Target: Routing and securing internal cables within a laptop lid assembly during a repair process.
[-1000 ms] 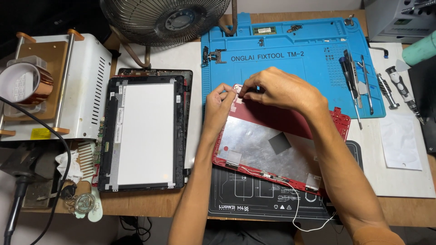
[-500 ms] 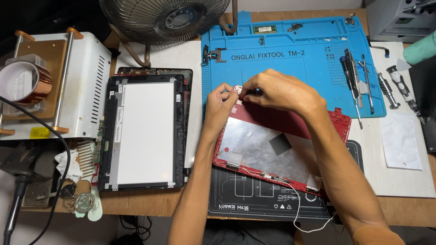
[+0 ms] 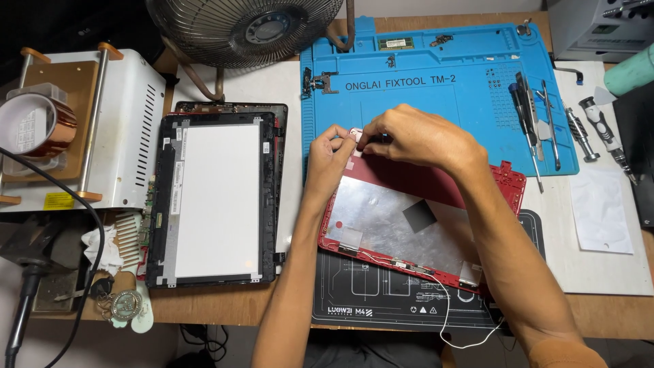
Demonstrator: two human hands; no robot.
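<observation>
Red laptop lid [image 3: 422, 204] lies inner side up across the blue work mat [image 3: 436, 88] and the black mat [image 3: 381, 300], silver foil lining and a dark patch exposed, with a white cable trailing off its lower edge. I see my left hand [image 3: 328, 158] and right hand [image 3: 415, 136] pinching closed at its top-left corner; what they grip is hidden. Detached screen panel [image 3: 214, 197] lies left, screwdrivers [image 3: 538, 123] right, fan [image 3: 252, 27] behind.

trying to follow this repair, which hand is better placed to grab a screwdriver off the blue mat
Right, probably. The screwdrivers lie on the blue mat's right side, on the right hand's side. The left hand pinches the red cover's upper-left corner, farther away.
</observation>
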